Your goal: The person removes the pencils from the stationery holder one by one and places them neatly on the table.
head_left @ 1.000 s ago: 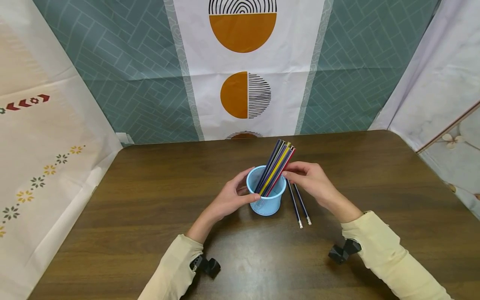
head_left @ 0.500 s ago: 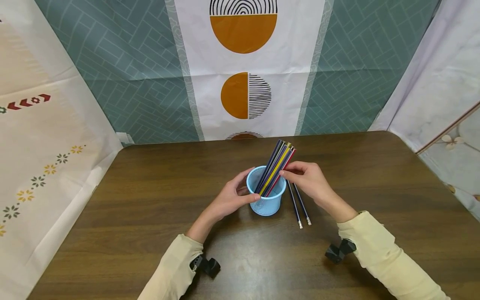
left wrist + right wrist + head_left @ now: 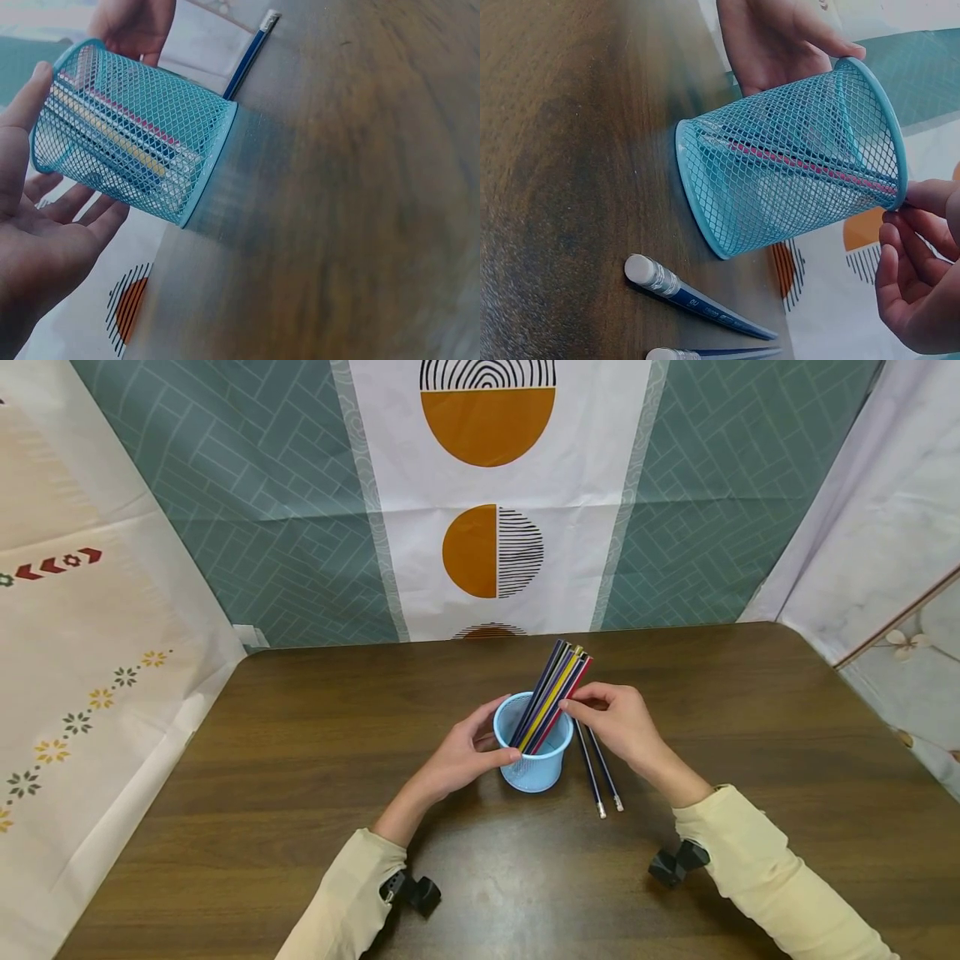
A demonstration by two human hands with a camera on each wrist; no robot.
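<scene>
A light blue mesh pencil cup (image 3: 531,772) stands upright on the table, with a bundle of pencils (image 3: 551,700) leaning to the right in it. Dark blue, purple, yellow and red ones show. My left hand (image 3: 465,752) holds the cup from the left, thumb at the near rim and fingers behind the mesh. At the right rim my right hand (image 3: 618,722) pinches at the pencils beside the red one; its fingertips (image 3: 926,196) lie just past the rim. How many pencils it grips is hidden. Two dark blue pencils (image 3: 588,770) with white erasers lie right of the cup.
The brown wooden table (image 3: 300,810) spreads out around the cup. A patterned cloth (image 3: 491,552) hangs behind its far edge, with pale cloths at both sides. Black wrist cameras (image 3: 411,892) are strapped to both sleeves.
My right hand and forearm have shifted slightly to the left, the thumb coming further over the pencils at the rim. The left hand, the cup and the two lying pencils stay put.
</scene>
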